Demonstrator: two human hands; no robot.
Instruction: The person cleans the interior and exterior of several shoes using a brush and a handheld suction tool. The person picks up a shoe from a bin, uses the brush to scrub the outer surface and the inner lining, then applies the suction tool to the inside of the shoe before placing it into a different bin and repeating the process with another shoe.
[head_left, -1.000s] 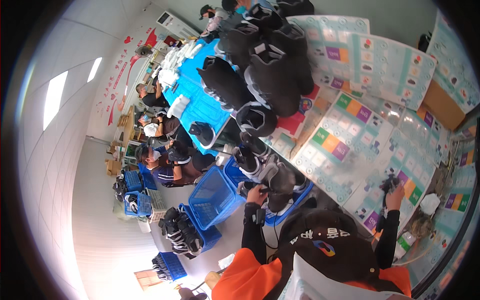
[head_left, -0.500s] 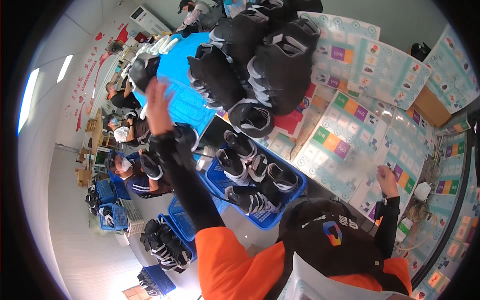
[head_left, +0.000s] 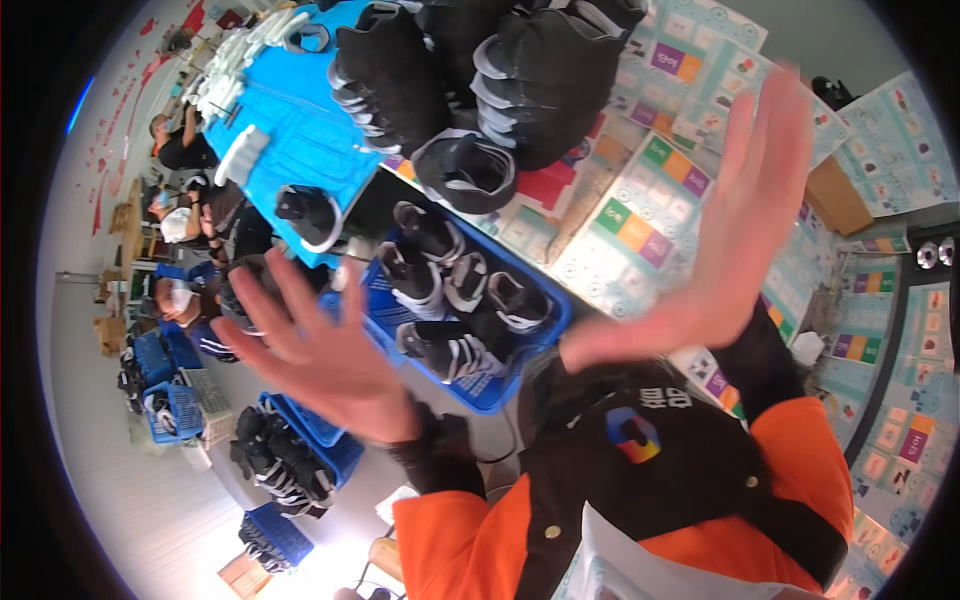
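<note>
Blue crate [head_left: 545, 300] of black-and-white shoes [head_left: 450, 290], just beyond two raised hands.
Left hand [head_left: 320, 350] spread wide, gripping nothing, beside the crate; right hand [head_left: 735, 220] flat, fingers straight, empty, above patterned mats [head_left: 640, 215].

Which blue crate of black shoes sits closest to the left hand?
The large blue crate right of the left hand, its shoes showing white stripes; the other crates sit lower and farther left.

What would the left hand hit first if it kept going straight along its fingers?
Probably the black shoe lying on the blue table. The left hand is open and empty, fingers aimed up-left toward it; depth is unclear.
</note>
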